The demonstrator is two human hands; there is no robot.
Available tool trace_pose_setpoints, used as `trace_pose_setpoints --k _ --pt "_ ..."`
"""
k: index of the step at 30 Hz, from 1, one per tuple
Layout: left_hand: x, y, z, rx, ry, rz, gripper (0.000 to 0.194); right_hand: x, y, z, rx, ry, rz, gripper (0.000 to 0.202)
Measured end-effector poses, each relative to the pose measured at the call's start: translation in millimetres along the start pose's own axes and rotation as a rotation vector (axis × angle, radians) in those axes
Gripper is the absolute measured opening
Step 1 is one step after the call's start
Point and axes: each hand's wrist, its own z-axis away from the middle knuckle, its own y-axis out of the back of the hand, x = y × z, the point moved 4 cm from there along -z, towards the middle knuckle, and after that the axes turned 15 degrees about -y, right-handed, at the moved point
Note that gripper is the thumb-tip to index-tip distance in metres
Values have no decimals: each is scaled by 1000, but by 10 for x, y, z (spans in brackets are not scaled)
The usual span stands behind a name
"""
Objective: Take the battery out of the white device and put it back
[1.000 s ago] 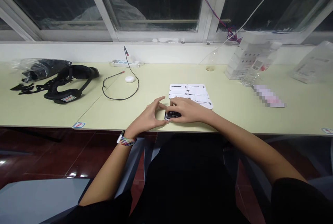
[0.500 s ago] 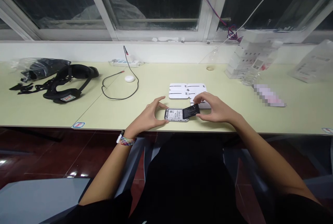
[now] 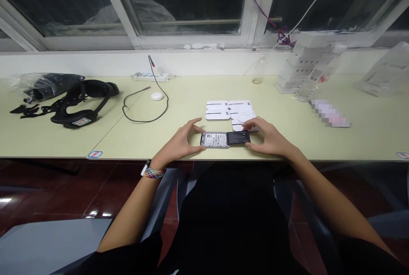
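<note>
A small device [image 3: 214, 139] with a silver frame and a white printed label inside lies near the table's front edge. My left hand [image 3: 183, 141] grips its left end between thumb and fingers. My right hand [image 3: 268, 138] holds a flat black battery [image 3: 238, 137] by its right end. The battery's left end meets the right end of the device, and the two are nearly in line. Just behind them lie several white rounded pieces [image 3: 217, 110] with black lines, one of them partly behind my right fingers.
On the left are a black headset [image 3: 76, 111], a plastic bag [image 3: 53, 85], a black cable [image 3: 143, 121], a white round object [image 3: 157, 96] and a power strip [image 3: 151, 77]. White boxes [image 3: 295, 68] and a clear bottle [image 3: 308, 90] stand at the right.
The battery has turned from a slant to nearly level and moved slightly right with my right hand. My left hand keeps its grip on the device. The view has shifted slightly.
</note>
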Motion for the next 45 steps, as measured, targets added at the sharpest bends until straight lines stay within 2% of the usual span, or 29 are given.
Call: trace_pose_setpoints --k 14,35,41,45 --pt "-3 -1 -11 3 -18 -4 91 11 -24 8 3 2 12 49" --pt "-1 -2 -12 3 -22 -11 91 11 -26 16 3 -4 5 50" --pt "-14 2 -7 -1 -18 -13 91 -3 -26 21 41 1 -61 49" --pt "-3 -5 -8 -1 -27 -14 90 -84 -71 3 70 -4 -183 48"
